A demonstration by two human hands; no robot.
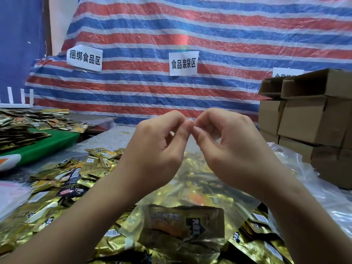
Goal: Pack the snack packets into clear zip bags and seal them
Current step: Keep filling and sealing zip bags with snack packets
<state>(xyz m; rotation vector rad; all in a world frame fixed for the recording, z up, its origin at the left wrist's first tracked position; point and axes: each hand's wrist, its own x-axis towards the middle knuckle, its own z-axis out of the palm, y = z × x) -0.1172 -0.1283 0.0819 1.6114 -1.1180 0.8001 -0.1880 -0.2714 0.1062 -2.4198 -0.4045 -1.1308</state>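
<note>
Both hands are raised in the middle of the view, fingertips meeting; the left hand and the right hand each have thumb and forefinger curled together, pinching the top edge of a clear zip bag that hangs down between the wrists toward the near edge; the film is thin and hard to make out at the fingertips, so the pinch seems to fall on the seal strip, though that is not certain. Inside the bag, low down, lies a gold snack packet with dark lettering. Beneath and to the left spreads a loose heap of gold packets over the table; more packets lie at the far left on a green board. At the right stand stacked cardboard boxes, with crumpled clear plastic just in front of them. Behind everything hangs a red, white and blue striped tarp bearing white paper signs.
</note>
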